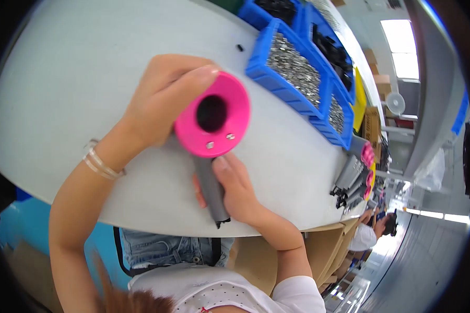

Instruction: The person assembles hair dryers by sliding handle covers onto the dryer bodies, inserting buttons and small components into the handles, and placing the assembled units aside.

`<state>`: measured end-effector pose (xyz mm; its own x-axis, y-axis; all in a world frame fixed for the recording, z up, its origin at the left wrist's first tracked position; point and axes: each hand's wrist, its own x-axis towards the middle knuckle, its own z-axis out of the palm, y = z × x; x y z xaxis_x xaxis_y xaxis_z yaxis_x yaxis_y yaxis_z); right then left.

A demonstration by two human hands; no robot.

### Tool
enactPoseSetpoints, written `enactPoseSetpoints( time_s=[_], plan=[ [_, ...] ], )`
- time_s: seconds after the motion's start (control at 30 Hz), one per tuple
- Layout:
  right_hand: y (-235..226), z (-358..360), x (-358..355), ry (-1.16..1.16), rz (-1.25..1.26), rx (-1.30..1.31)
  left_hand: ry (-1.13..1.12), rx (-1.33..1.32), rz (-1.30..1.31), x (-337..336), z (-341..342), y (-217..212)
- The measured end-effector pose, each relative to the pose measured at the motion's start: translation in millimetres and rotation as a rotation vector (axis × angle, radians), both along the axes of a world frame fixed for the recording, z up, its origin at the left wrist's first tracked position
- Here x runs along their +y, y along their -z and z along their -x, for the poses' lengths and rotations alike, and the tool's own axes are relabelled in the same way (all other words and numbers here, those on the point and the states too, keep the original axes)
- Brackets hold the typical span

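Note:
Above the table I hold a hair dryer body with a round pink end (237, 112) and a grey handle (210, 185). The pink end faces up, with a dark round hole in its middle. Two small silver metal pieces (210, 145) sit on the pink face near the handle. My left hand (164, 99) is closed on the upper left of the pink end, thumb on its rim. My right hand (237, 190) wraps round the handle. Dark wire ends or tips (222, 223) stick out at the handle's bottom.
Blue bins (284, 86) of small silver metal parts stand at the far right, with black parts in the bins behind. A small black piece (239, 47) lies on the white table (89, 62). More grey and pink dryer bodies (350, 172) lie at the right edge, beyond which a person (368, 235) sits.

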<state>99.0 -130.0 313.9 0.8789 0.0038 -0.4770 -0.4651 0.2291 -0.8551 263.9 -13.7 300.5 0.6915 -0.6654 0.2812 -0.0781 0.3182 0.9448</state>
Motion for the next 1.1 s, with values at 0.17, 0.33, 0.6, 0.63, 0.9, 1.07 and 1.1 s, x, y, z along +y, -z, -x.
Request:
enactPoseSetpoints(
  time_s=[0.17, 0.33, 0.6, 0.63, 0.9, 1.07, 1.1],
  plan=[
    [-2, 2, -7, -0.025, 0.099, -0.09, 0.019, -0.047, -0.038, -5, 5, -11],
    [0, -4, -8, -0.056, 0.07, -0.027, 0.039, -0.031, 0.028, -4, 4, -8],
    [-15, -1, -54, 0.073, 0.533, -0.385, -0.048, 0.045, 0.008, -5, 4, 2],
    [-12, -3, -89, 0.19, 0.896, -0.505, -0.006, 0.031, 0.011, -5, 3, 0],
    [-25, -42, -291, 0.264, 1.737, -0.168, -0.039, 0.01, 0.024, -7, 6, -8],
    [-28, -37, -297, 0.433, 1.661, -0.188, -0.066, -0.008, 0.022, -8, 7, -8],
    [-30, -32, -303, 0.462, 1.66, -0.197, -0.061, -0.026, 0.029, -10, 7, -8]
  ],
)
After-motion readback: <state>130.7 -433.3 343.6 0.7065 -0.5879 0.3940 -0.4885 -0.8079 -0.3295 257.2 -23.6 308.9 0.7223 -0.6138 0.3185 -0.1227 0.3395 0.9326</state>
